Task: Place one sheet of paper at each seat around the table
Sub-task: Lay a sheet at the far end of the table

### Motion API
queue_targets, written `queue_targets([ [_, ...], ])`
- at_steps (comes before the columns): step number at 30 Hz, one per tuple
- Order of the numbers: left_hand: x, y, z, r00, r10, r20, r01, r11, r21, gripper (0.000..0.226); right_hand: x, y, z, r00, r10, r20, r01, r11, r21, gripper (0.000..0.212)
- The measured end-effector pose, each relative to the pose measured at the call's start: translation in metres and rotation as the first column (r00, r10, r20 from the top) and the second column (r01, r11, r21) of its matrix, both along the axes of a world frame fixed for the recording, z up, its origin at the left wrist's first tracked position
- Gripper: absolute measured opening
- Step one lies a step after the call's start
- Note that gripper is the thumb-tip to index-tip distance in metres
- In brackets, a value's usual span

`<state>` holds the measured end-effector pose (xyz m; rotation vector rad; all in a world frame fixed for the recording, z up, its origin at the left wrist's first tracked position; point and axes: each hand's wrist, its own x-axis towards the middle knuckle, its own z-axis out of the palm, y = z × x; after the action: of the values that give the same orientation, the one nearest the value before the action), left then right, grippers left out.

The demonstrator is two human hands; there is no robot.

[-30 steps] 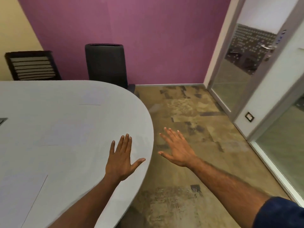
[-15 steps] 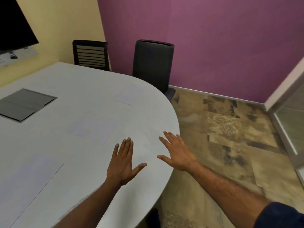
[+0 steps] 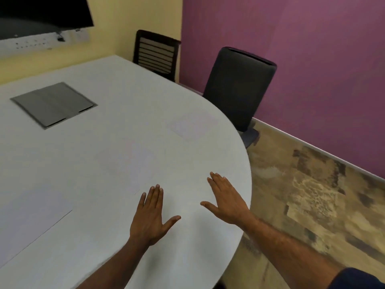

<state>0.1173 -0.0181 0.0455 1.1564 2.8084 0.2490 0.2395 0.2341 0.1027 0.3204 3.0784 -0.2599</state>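
Observation:
Pale sheets of paper lie flat on the white oval table (image 3: 87, 155): one sheet (image 3: 31, 217) near the front left, one sheet (image 3: 125, 161) in the middle, and one sheet (image 3: 193, 126) in front of the dark chair (image 3: 237, 88). My left hand (image 3: 151, 215) hovers over the table's near end with fingers straight and thumb spread, holding nothing. My right hand (image 3: 226, 199) is held flat the same way near the table's right edge, also empty. A second, slatted chair (image 3: 156, 53) stands at the far corner.
A grey cable hatch (image 3: 54, 104) is set into the table at the left. A black screen (image 3: 41, 13) hangs on the yellow wall. A purple wall runs along the right, with patterned floor (image 3: 308, 195) between it and the table.
The view has swung left, bringing the screen and hatch in and the glass door out. Both hands stay flat and empty, and the right hand now sits over the table instead of the floor.

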Motion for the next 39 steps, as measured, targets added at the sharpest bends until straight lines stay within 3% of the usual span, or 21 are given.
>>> queue_targets([
  [11, 0.006, -0.037, -0.002, 0.911, 0.412, 0.034, -0.402, 0.901, -0.165, 0.105, -0.119, 0.016, -0.06, 0.918, 0.394, 0.039, -0.385, 0.911, -0.15, 0.088],
  [19, 0.01, -0.025, 0.0, 0.795, 0.606, -0.025, -0.599, 0.778, -0.192, 0.103, -0.182, 0.014, -0.086, 0.833, 0.55, 0.059, -0.527, 0.822, -0.215, 0.086],
  [30, -0.085, -0.02, -0.036, 0.777, 0.628, 0.044, -0.612, 0.769, -0.183, 0.102, -0.272, 0.02, -0.103, 0.81, 0.56, 0.175, -0.542, 0.828, -0.143, 0.085],
  [36, -0.159, -0.027, -0.06, 0.781, 0.618, 0.091, -0.549, 0.748, -0.373, 0.086, -0.335, 0.008, -0.112, 0.816, 0.532, 0.228, -0.521, 0.846, -0.113, 0.084],
  [39, -0.184, -0.033, -0.071, 0.766, 0.621, 0.168, -0.532, 0.758, -0.377, 0.086, -0.363, 0.003, -0.118, 0.825, 0.495, 0.272, -0.48, 0.869, -0.124, 0.084],
])
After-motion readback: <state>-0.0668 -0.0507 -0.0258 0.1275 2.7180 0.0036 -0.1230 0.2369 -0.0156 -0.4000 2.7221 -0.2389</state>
